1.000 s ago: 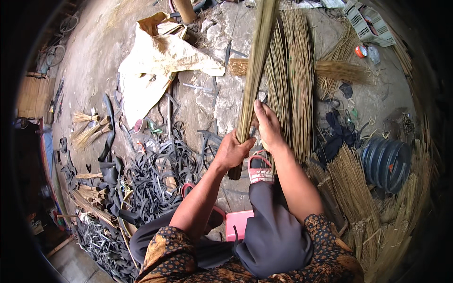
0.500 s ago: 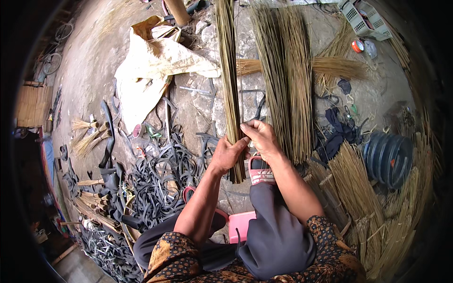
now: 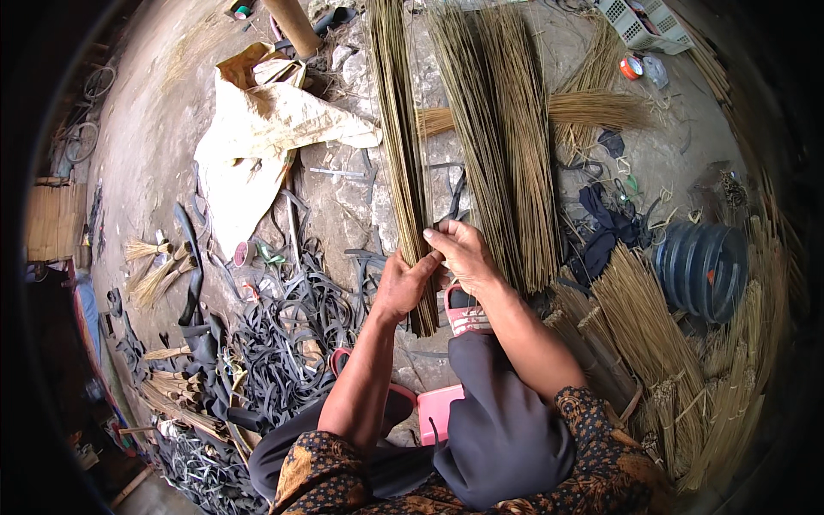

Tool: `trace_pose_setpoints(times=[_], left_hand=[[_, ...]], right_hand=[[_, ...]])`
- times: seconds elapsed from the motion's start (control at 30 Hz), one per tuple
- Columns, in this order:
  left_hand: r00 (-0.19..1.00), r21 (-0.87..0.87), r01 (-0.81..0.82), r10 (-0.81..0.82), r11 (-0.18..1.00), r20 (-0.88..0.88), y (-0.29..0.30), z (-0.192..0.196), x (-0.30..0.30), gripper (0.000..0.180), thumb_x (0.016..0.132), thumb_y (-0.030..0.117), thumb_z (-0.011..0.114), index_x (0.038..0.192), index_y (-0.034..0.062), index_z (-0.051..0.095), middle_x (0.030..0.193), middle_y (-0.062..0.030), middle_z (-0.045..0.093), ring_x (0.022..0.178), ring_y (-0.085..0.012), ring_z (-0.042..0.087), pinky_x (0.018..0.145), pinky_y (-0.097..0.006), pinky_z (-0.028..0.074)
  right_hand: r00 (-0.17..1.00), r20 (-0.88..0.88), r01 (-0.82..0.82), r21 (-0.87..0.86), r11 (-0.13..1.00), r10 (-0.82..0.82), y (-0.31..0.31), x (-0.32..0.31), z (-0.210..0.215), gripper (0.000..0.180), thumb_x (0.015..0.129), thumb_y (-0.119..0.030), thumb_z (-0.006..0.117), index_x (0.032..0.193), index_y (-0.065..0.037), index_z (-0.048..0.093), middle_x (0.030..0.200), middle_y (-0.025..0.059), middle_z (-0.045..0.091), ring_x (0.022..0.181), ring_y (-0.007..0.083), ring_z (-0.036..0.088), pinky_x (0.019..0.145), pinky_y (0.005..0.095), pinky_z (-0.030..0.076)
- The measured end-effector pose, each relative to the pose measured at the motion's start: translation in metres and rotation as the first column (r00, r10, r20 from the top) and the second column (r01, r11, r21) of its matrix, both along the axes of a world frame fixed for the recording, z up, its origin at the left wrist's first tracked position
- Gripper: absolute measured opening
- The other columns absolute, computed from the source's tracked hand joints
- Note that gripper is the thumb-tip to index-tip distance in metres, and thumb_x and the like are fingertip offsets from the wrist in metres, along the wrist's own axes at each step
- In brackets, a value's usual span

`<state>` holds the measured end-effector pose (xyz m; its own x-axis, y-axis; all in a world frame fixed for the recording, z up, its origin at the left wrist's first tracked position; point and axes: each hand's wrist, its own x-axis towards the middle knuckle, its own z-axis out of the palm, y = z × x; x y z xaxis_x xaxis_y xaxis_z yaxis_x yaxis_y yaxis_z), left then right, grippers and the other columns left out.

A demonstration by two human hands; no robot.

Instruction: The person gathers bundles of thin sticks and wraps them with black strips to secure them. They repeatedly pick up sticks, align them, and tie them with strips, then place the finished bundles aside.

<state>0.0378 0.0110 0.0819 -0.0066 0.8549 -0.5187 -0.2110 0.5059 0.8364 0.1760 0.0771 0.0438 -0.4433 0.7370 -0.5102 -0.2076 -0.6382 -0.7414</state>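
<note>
The bundle of thin sticks (image 3: 403,163) stands in front of me, running from my hands up toward twelve o'clock. My left hand (image 3: 402,285) is clenched around its lower end; my right hand (image 3: 462,251) pinches it from the three o'clock side. Just beyond at one o'clock, two more stick bundles (image 3: 506,146) lie on the stony ground (image 3: 172,112). Black rubber strips (image 3: 283,326) pile up at nine o'clock, a pale sack (image 3: 257,146) at eleven, and a ribbed dark drum (image 3: 704,266) at three.
</note>
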Motion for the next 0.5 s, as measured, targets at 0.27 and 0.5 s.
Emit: trace_pose_setpoints(times=[0.27,0.5], left_hand=[[0.982,0.052,-0.012,0.022,0.999,-0.189,0.003,-0.001,0.007,0.019,0.103,0.014,0.064,0.111,-0.0029,0.069,0.091,-0.0031,0.071,0.078,-0.0090,0.060,0.068,-0.027,0.051],[0.993,-0.054,-0.064,0.059,0.996,-0.105,0.002,-0.008,0.007,0.019,0.102,0.022,0.064,0.095,0.0045,0.061,0.072,-0.0043,0.067,0.060,-0.0131,0.063,0.057,-0.031,0.052]], right_hand=[[0.975,0.132,0.152,0.203,0.967,-0.181,0.000,-0.005,-0.028,0.020,0.108,-0.017,0.059,0.117,0.001,0.056,0.091,0.0035,0.062,0.075,0.0108,0.056,0.067,0.0273,0.049],[0.962,0.059,0.269,-0.038,0.962,-0.267,0.013,0.020,-0.015,0.031,0.113,-0.039,0.051,0.125,-0.011,0.061,0.080,-0.0042,0.050,0.049,0.0030,0.039,0.040,0.0197,0.028]])
